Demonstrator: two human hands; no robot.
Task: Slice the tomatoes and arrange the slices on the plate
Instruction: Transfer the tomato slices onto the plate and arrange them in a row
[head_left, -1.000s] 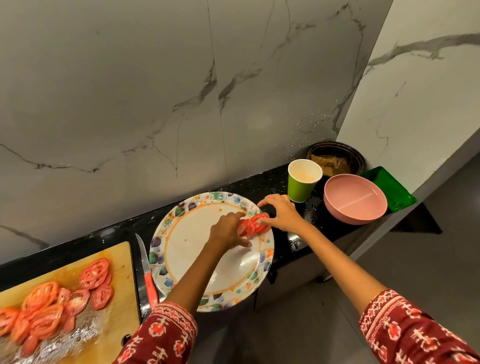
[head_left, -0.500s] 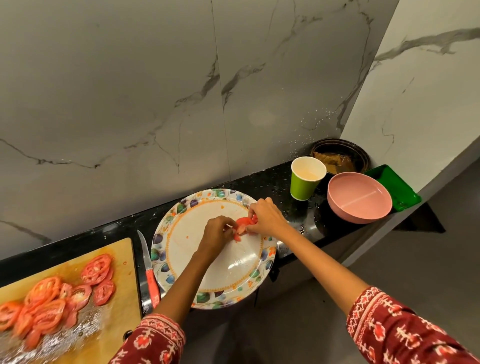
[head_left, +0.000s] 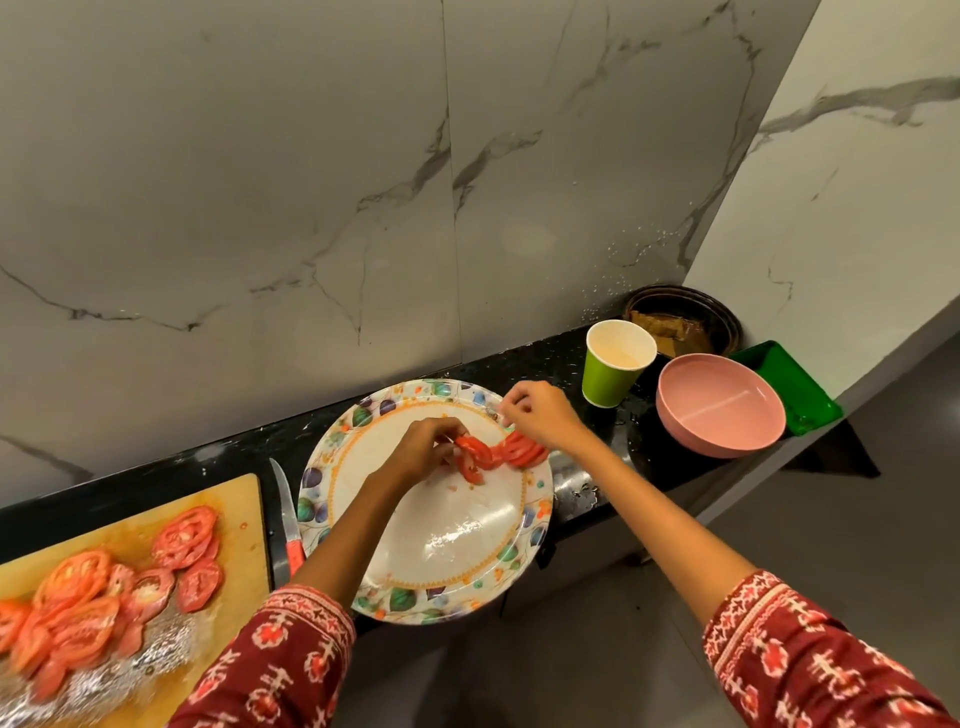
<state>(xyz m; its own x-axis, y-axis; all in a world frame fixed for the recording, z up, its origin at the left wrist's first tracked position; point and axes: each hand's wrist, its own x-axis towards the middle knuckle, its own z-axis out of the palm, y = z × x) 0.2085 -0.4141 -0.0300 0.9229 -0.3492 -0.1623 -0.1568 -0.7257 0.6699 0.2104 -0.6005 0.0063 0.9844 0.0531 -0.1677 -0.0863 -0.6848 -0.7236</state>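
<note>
1. The left hand (head_left: 422, 447) has its fingers curled over a tomato slice (head_left: 470, 460) above the plate (head_left: 447, 566); the fingertips themselves lie under the knuckles, so the exact pinch is hard to make out.
2. The right hand (head_left: 537, 413) hovers at the plate's far rim with fingers loosely bent, holding nothing that can be seen; it overlaps a short row of slices (head_left: 522, 451) lying on the plate.
3. More slices (head_left: 83, 608) sit heaped on the wooden cutting board (head_left: 244, 525) at the left, cut off by the frame edge and blurred.
4. A red-handled knife (head_left: 289, 525) lies on the black tabletop (head_left: 156, 483) between board and plate, its handle partly behind the left forearm.
5. A dark container (head_left: 691, 322) stands partly hidden behind a green cup (head_left: 610, 379) and a pink bowl (head_left: 719, 410); a green tray (head_left: 795, 387) shows behind the bowl.
6. No readable writing or labels.
</note>
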